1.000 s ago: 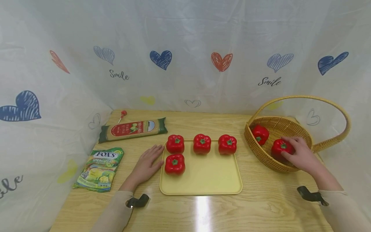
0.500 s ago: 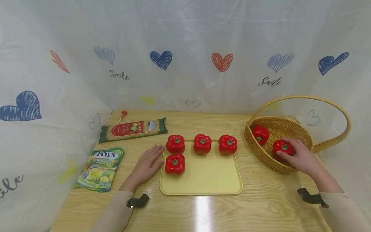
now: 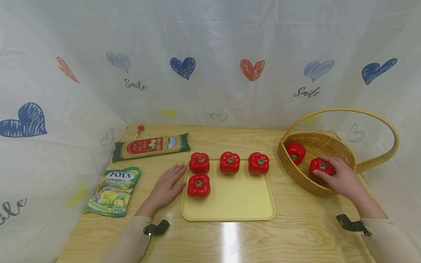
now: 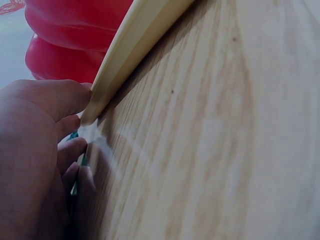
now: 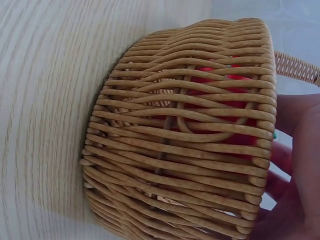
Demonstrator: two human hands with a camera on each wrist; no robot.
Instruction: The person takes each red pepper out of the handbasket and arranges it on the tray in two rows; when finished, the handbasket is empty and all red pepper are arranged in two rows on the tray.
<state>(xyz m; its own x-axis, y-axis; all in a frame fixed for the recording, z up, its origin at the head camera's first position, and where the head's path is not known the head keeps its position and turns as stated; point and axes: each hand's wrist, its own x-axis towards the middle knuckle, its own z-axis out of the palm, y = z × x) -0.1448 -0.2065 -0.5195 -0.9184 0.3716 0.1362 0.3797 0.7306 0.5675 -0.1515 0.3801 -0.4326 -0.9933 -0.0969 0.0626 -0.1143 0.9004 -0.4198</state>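
Inside the wicker basket [image 3: 296, 179] on the right, my right hand [image 3: 343, 179] grips a red bell pepper [image 3: 320, 166] with thumb and fingers on opposite sides. A second red bell pepper [image 3: 296, 152] lies at the basket's left side. From the right wrist view, the basket's woven wall [image 5: 190, 130] covers most of the held pepper. My left hand [image 3: 167, 186] lies with its fingers extended against the left edge of a yellow tray [image 3: 230, 204]. Thumb and fingers touch the tray's rim [image 4: 120, 60] in the left wrist view.
Several red bell peppers [image 3: 229, 163] stand on the tray, three across the back and one at the left front [image 3: 198, 186]. Farther left lie a green candy bag [image 3: 113, 191], a long spaghetti pack [image 3: 151, 147] and a lollipop [image 3: 140, 128]. The basket's tall handle [image 3: 342, 109] arches overhead.
My right thumb has moved inward across the pepper, and the fingers have closed around it. That pepper has shifted slightly right within the basket. The left hand stays still.
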